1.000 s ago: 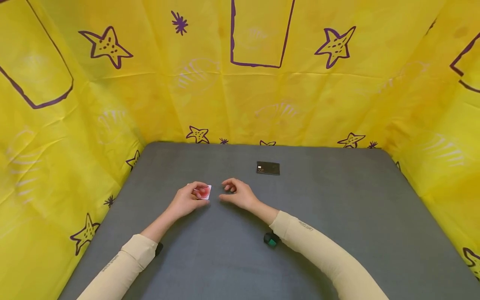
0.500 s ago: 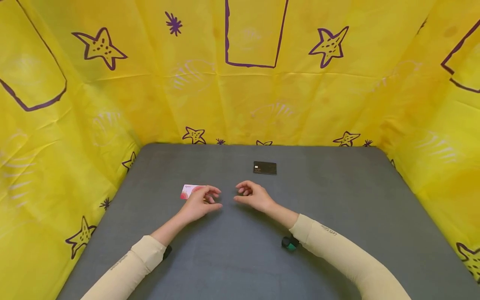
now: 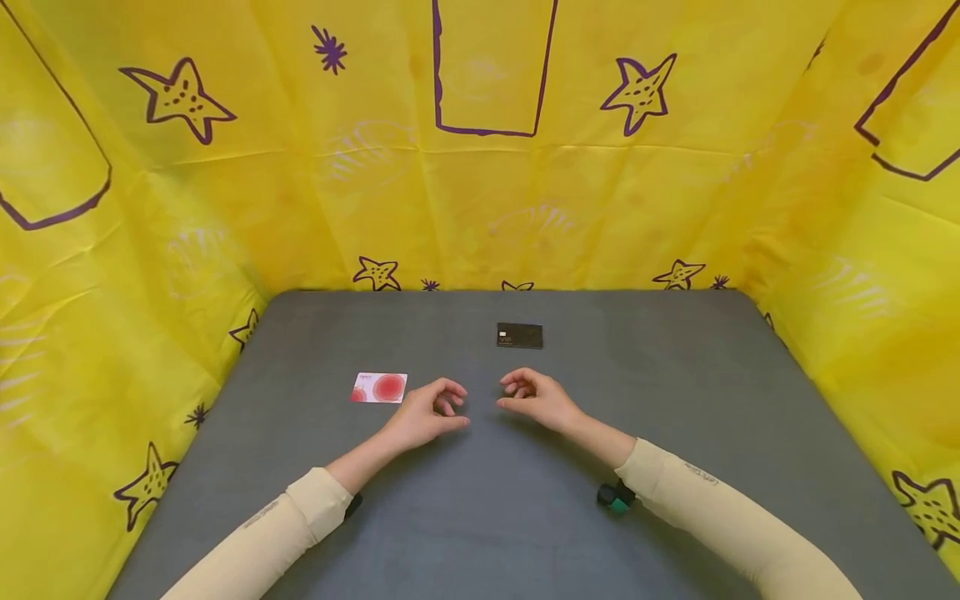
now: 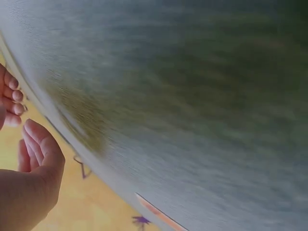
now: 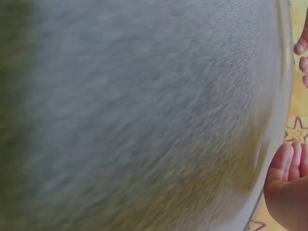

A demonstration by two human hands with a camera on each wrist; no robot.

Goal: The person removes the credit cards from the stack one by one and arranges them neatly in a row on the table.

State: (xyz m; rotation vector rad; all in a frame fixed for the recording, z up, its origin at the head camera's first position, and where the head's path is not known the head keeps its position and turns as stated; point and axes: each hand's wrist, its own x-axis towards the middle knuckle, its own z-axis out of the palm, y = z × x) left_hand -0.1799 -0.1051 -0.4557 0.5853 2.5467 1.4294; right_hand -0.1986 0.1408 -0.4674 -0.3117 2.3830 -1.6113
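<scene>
In the head view a white card with red circles (image 3: 379, 388) lies flat on the grey table. Just to its right is my left hand (image 3: 429, 412), its fingers loosely bent with nothing between them. Facing it across a small gap, my right hand (image 3: 542, 400) holds nothing either and has relaxed fingers. A black card marked VIP (image 3: 519, 335) lies farther back, beyond the right hand. The left wrist view catches my left hand (image 4: 41, 168) at the edge and a sliver of the pale card (image 4: 161, 212). My right hand (image 5: 288, 185) shows at the right wrist view's edge.
The grey table (image 3: 480, 517) spreads out under both hands. Yellow cloth (image 3: 465, 208) printed with purple starfish hangs behind it and along both sides. A dark wrist device (image 3: 615, 497) sits below the right sleeve cuff.
My left hand has moved right off the red-and-white card, which now shows whole. My right hand has moved right too. The view has turned slightly, shifting the scene left.
</scene>
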